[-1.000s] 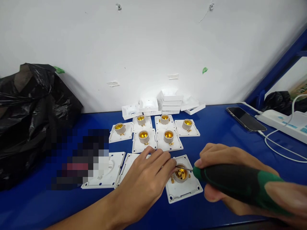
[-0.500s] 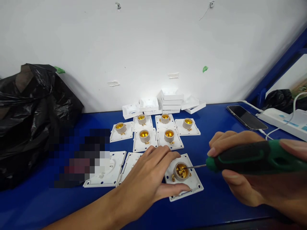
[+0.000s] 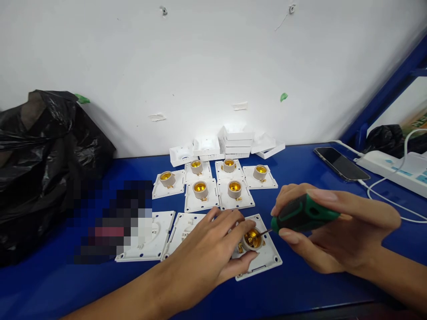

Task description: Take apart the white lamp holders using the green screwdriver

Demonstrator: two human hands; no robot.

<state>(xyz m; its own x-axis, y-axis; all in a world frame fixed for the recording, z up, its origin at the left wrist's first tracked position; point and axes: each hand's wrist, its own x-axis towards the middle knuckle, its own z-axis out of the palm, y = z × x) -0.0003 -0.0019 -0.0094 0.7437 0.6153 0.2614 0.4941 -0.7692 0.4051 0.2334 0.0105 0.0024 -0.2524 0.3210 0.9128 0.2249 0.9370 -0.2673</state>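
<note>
My left hand (image 3: 220, 244) pinches the round lamp socket (image 3: 252, 240) between thumb and fingers. This socket has a beige ring and a brass-coloured inside, and it sits on a square white plate (image 3: 267, 262) lying flat on the blue table. In my right hand (image 3: 336, 231) is a green and black screwdriver (image 3: 303, 214), held nearly level with its butt towards me. Its thin shaft points left into the socket; I cannot make out exactly what the tip touches. Two white plates (image 3: 150, 249) without sockets lie to the left, one partly under my left hand.
Several white plates with sockets (image 3: 200, 191) stand in rows behind my hands. White box frames (image 3: 238, 142) are stacked against the wall. A black plastic bag (image 3: 50, 155) fills the left side. At right lie a phone (image 3: 340, 163) and a white power strip (image 3: 395, 171) with cables.
My right hand has brought the screwdriver left and turned its handle, so its shaft reaches deeper into the socket. My left thumb and fingers have closed in around the socket.
</note>
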